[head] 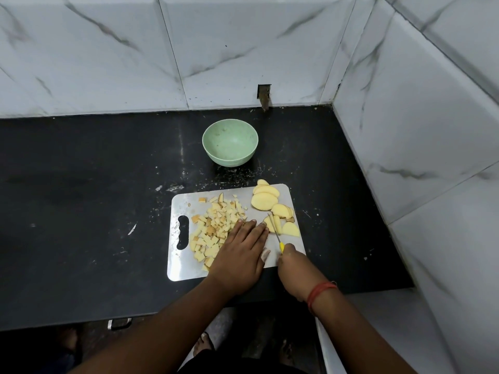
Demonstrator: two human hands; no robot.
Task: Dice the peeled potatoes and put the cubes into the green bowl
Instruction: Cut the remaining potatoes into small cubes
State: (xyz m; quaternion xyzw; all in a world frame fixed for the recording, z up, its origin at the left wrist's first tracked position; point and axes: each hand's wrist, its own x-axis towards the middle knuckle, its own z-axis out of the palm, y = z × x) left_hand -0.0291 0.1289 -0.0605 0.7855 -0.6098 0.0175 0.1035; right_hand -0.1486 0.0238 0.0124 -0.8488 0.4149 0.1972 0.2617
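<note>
Left hand (240,247): we lay it flat, fingers straight, fencing pale diced potato cubes (210,230)
Right hand (290,261): we grasp the yellow-handled knife (275,232), slicing

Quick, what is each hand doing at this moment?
Left hand: open, fingers straight, lying flat on the cutting board beside the potato cubes.
Right hand: closed around the knife.

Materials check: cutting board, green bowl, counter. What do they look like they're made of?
Cutting board: looks like brushed steel, a thin silvery sheet with a dull sheen.
Green bowl: matte pale green with faint speckles, probably plastic or a fibre composite; can't tell which.
Counter: polished black stone, likely granite, with soft reflections.
</note>
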